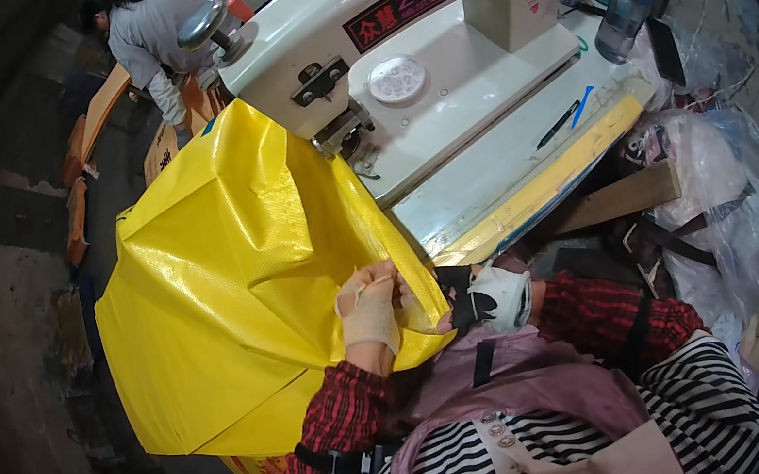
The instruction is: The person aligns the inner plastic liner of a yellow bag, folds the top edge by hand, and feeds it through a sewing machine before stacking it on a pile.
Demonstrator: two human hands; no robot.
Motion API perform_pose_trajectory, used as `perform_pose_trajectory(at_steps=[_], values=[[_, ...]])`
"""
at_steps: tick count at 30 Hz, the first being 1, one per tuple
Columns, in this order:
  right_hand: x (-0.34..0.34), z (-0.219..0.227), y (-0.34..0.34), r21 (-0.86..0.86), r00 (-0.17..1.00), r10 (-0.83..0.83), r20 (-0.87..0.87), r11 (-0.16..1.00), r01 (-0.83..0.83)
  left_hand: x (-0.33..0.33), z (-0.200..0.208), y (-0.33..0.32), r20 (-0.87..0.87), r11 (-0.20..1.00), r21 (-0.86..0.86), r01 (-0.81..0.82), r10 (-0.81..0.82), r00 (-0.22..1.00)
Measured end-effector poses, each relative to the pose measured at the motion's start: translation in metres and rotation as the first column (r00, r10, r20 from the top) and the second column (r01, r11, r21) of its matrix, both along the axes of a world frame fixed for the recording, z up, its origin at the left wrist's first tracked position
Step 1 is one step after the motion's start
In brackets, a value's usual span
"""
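A large yellow woven plastic sack (197, 264) hangs in folds off the left end of a white sewing machine (506, 32). Its long folded edge runs from the machine's needle area (346, 134) down toward my body. My left hand (369, 309), in a pale fingerless glove, is inside the fold with its fingers closed on the sack's material. At the near end of that edge is my right hand (496, 296), wrapped in white and black coverings. It pinches the sack's corner, though most of its fingers are hidden.
A black pen (559, 124) and a blue slim tool (583, 106) lie on the machine table. Behind them stand a blue bottle (623, 14) and a phone (665, 52). Clear plastic wrapping (714, 177) heaps at right. Another person (163, 34) works at far left.
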State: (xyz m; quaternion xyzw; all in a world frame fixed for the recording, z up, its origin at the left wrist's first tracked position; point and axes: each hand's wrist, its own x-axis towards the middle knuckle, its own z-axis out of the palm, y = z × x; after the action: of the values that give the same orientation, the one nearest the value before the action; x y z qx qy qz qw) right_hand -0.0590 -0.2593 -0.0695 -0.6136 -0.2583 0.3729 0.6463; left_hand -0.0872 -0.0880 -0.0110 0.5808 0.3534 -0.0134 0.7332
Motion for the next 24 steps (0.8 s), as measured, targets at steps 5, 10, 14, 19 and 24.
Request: perform_pose_trajectory(at_steps=[5, 10, 14, 19, 24], values=[[0.008, -0.011, 0.003, -0.021, 0.979, -0.033, -0.202, 0.999, 0.029, -0.019, 0.003, -0.001, -0.022, 0.969, -0.239, -0.069, 0.065, 0.998], [0.024, -0.008, 0.017, 0.069, 0.877, -0.15, -0.456, 0.977, 0.202, -0.014, 0.016, -0.018, -0.021, 0.992, -0.066, 0.111, -0.112, 0.993], [0.031, -0.018, 0.009, -0.153, 0.695, 0.023, 0.718, 0.98, 0.126, -0.028, 0.009, -0.012, 0.021, 0.61, 0.662, 0.436, -0.596, 0.803], [0.024, -0.011, 0.021, -0.381, 0.896, 0.057, 0.44, 0.916, 0.128, -0.039, 0.052, -0.022, -0.37, -0.253, 0.92, 0.298, -0.81, 0.454], [0.014, -0.004, 0.04, -0.584, 0.864, 0.149, 0.481, 0.79, 0.189, -0.05, 0.024, -0.019, -0.617, -0.586, 0.692, 0.421, -0.783, -0.076]])
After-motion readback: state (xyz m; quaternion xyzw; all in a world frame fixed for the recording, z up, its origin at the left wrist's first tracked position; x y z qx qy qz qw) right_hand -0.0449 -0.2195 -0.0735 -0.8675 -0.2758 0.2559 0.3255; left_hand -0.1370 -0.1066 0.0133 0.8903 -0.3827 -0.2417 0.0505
